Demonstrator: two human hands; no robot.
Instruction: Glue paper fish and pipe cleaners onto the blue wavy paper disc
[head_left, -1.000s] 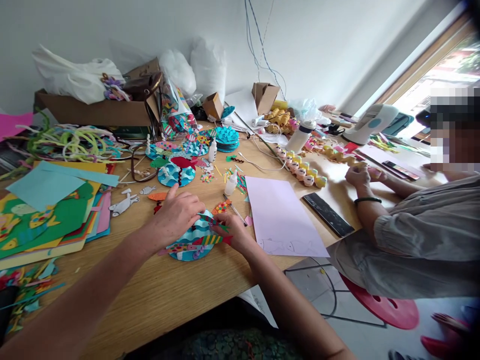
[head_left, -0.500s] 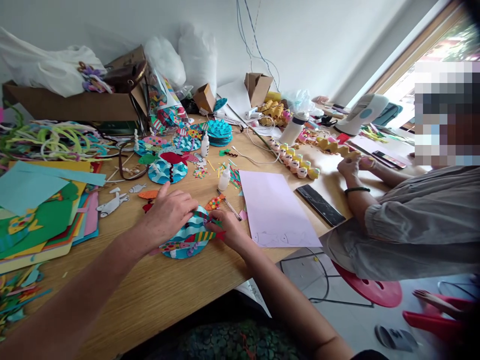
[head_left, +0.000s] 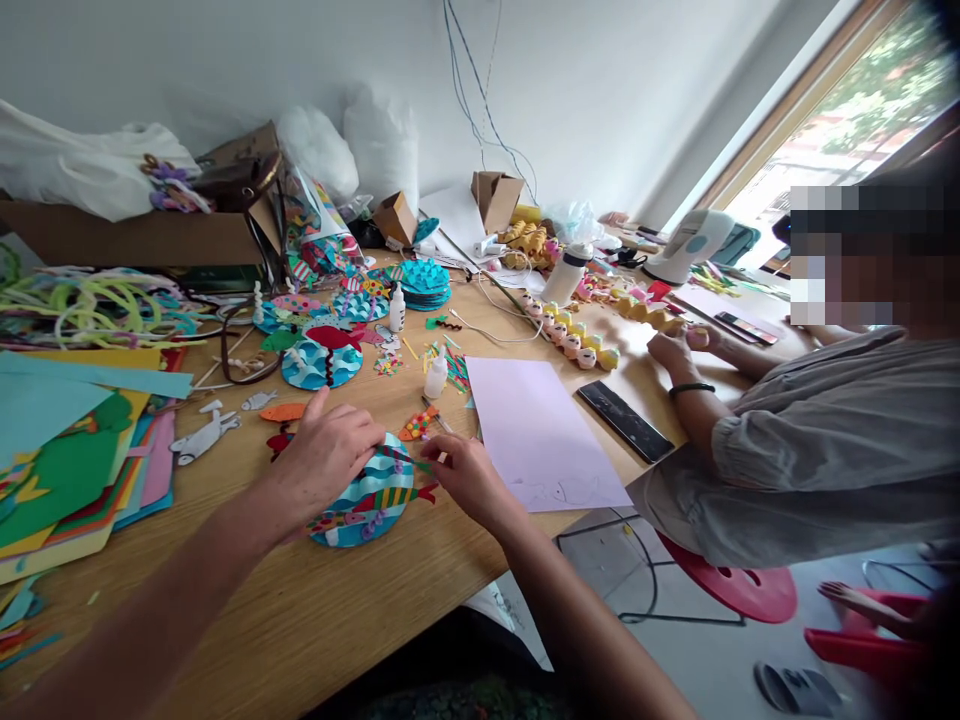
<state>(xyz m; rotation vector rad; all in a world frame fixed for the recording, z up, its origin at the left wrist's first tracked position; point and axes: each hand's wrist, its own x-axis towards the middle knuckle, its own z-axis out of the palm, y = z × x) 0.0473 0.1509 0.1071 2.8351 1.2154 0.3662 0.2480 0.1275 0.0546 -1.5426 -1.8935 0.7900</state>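
A round blue wave-pattern paper craft [head_left: 369, 507] with striped paper fish glued on lies on the wooden table [head_left: 360, 610] in front of me. My left hand [head_left: 324, 452] lies on its upper left part, fingers curled down and pressing it. My right hand [head_left: 466, 474] is at the craft's right edge, fingertips pinched on a small green paper piece [head_left: 420, 466] there. An orange spotted paper fish [head_left: 417, 424] lies just beyond my right hand.
A pink sheet [head_left: 536, 432] and a black ruler [head_left: 624, 420] lie to the right. Small glue bottles [head_left: 436, 374], more blue round crafts [head_left: 321, 362], coloured paper stacks [head_left: 67, 450] and cardboard boxes crowd the table. Another person [head_left: 825, 440] sits at right, hands [head_left: 679, 348] on yellow figures.
The view has shifted a little, so everything sits lower and further left. My right hand has drawn slightly away to the craft's right edge. My left hand stays pressed on the craft.
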